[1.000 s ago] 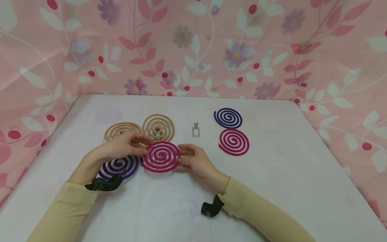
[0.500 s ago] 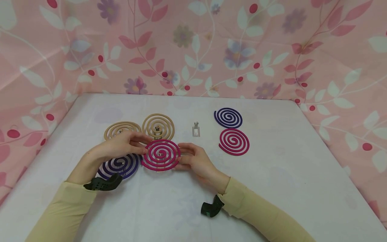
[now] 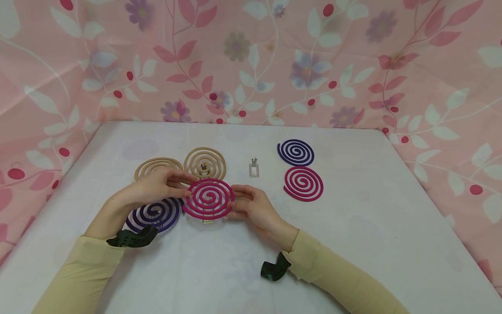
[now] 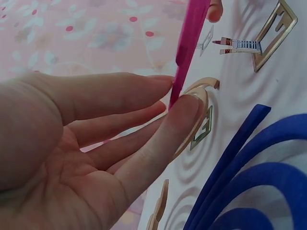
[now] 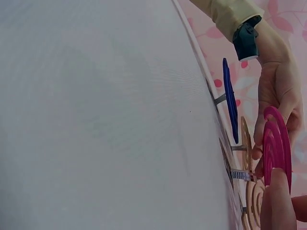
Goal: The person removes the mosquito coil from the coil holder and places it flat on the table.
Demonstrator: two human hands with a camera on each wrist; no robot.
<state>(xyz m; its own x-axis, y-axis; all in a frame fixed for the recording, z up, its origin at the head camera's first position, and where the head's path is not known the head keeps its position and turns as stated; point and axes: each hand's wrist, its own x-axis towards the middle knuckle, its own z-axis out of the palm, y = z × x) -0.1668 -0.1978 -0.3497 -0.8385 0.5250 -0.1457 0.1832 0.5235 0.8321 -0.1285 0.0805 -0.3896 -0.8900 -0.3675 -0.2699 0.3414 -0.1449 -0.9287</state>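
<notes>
A pink mosquito coil (image 3: 210,197) is held level above the table between both hands. My left hand (image 3: 150,188) pinches its left edge with thumb and fingers, as the left wrist view shows. My right hand (image 3: 259,211) pinches the right edge. Under the coil stands a metal coil stand (image 4: 244,46) with upright prongs; in the left wrist view the prongs are apart from the coil. Beside my left wrist a blue mosquito coil (image 3: 156,212) sits raised on its stand. Two tan mosquito coils (image 3: 205,149) stand behind, the left one partly hidden by my left hand.
A bare metal stand (image 3: 254,170) is on the white table right of the tan coils. Farther right lie a second blue coil (image 3: 296,152) and a second pink coil (image 3: 303,183), close together. A flowered pink cloth (image 3: 251,65) hangs behind the table.
The held pink coil has risen slightly, and the front of the stand's base now shows below it. Both hands keep their hold; the other coils have not moved.
</notes>
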